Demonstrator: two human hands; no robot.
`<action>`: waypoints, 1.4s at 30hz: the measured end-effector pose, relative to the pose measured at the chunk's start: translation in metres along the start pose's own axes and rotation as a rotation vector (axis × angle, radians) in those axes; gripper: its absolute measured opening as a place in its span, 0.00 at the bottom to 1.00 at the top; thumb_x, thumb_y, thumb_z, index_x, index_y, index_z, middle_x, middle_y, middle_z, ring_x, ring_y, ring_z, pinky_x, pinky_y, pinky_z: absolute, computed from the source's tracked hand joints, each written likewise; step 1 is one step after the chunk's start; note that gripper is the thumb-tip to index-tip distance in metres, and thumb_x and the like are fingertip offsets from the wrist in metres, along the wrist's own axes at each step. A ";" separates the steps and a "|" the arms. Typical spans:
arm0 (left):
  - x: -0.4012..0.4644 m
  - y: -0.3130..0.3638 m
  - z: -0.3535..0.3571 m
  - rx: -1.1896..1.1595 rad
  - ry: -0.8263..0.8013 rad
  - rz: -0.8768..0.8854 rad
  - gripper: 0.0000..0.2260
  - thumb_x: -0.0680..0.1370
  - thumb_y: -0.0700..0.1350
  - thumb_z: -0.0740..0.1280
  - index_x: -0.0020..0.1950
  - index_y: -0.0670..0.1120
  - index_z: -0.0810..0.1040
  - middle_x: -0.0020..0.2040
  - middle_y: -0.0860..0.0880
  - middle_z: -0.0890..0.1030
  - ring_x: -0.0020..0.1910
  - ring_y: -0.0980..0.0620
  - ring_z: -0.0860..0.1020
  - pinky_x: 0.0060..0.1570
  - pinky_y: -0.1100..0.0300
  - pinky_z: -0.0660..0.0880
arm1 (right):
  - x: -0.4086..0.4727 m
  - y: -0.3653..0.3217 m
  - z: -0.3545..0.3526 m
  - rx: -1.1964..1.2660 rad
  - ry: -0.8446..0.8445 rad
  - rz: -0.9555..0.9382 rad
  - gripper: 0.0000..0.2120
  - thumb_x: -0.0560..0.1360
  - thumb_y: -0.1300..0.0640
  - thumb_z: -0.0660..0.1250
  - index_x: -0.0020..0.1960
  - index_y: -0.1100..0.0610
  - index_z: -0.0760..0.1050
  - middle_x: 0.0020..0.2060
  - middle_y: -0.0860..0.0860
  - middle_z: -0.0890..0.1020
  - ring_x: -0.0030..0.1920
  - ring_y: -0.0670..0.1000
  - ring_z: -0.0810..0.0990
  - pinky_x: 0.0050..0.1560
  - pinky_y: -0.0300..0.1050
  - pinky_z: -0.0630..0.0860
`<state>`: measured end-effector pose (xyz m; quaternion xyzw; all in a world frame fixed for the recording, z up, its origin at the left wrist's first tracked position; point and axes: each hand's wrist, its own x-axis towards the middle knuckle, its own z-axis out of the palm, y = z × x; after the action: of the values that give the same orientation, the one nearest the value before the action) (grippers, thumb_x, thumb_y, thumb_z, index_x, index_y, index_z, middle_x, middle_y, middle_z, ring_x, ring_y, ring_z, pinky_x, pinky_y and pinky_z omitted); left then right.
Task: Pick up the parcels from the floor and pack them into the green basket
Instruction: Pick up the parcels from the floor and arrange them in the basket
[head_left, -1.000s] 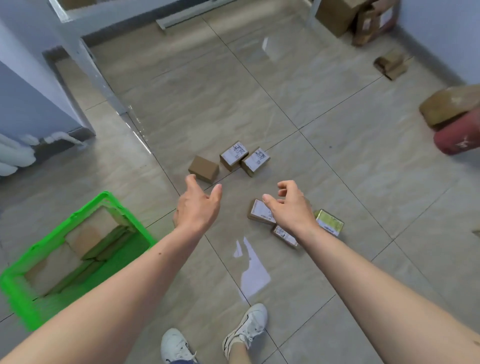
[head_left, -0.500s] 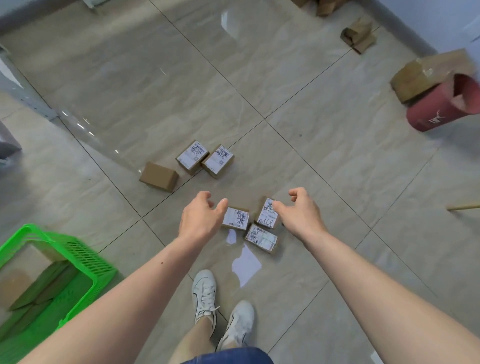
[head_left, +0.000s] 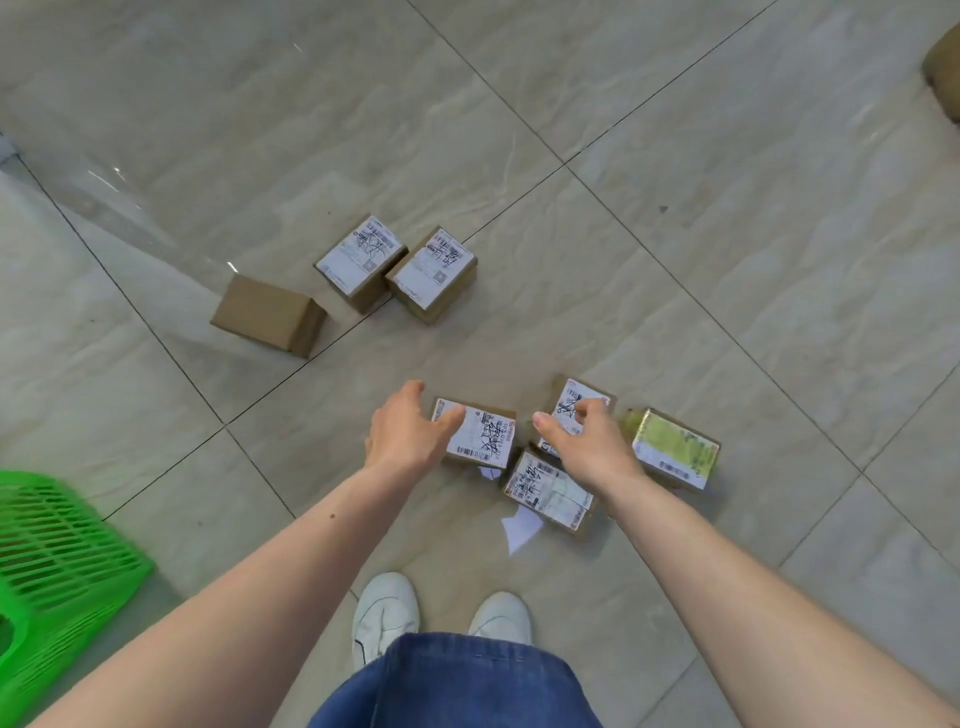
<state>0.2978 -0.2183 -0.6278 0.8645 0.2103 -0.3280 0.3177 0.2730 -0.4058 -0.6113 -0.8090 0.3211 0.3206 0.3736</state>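
Several small cardboard parcels lie on the tiled floor. My left hand (head_left: 410, 434) hovers open at the left edge of a white-labelled parcel (head_left: 483, 434). My right hand (head_left: 584, 441) is open above two more labelled parcels, one behind it (head_left: 574, 402) and one below it (head_left: 548, 491). A parcel with a yellow-green label (head_left: 675, 449) lies just right of that hand. Farther off sit a plain brown parcel (head_left: 267, 314) and two labelled ones (head_left: 361, 257) (head_left: 434, 270). The green basket (head_left: 52, 571) shows only a corner at lower left.
My white shoes (head_left: 387, 608) and denim-clad knee (head_left: 452, 680) are just below the near parcels. A brown object (head_left: 943, 62) pokes in at the top right edge. Glossy floor tiles (head_left: 727, 182) spread all around.
The view has dropped closer to the floor and the parcels look larger. Both hands have come down onto the near cluster of parcels. The basket has slid toward the left edge.
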 end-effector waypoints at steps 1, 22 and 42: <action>0.016 -0.007 0.010 0.009 -0.005 -0.005 0.31 0.76 0.57 0.66 0.76 0.48 0.63 0.74 0.48 0.69 0.72 0.44 0.68 0.69 0.47 0.66 | 0.016 0.006 0.011 0.011 -0.007 0.001 0.35 0.75 0.41 0.66 0.75 0.58 0.60 0.72 0.55 0.70 0.71 0.57 0.70 0.69 0.51 0.67; 0.147 -0.066 0.086 -0.136 -0.170 -0.062 0.31 0.68 0.45 0.79 0.66 0.44 0.69 0.59 0.45 0.79 0.57 0.43 0.79 0.60 0.47 0.75 | 0.158 0.044 0.104 -0.066 -0.156 -0.036 0.16 0.74 0.45 0.70 0.54 0.56 0.81 0.50 0.52 0.86 0.51 0.54 0.84 0.59 0.53 0.79; -0.109 0.040 -0.162 -0.603 -0.006 -0.139 0.30 0.64 0.51 0.81 0.58 0.47 0.68 0.53 0.48 0.80 0.51 0.47 0.82 0.47 0.44 0.82 | -0.131 -0.166 -0.051 0.003 -0.075 -0.309 0.23 0.75 0.51 0.67 0.69 0.41 0.68 0.59 0.49 0.74 0.56 0.49 0.75 0.54 0.40 0.67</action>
<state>0.3151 -0.1523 -0.4397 0.7138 0.3557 -0.2742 0.5374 0.3356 -0.3253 -0.4191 -0.8356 0.1792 0.2889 0.4316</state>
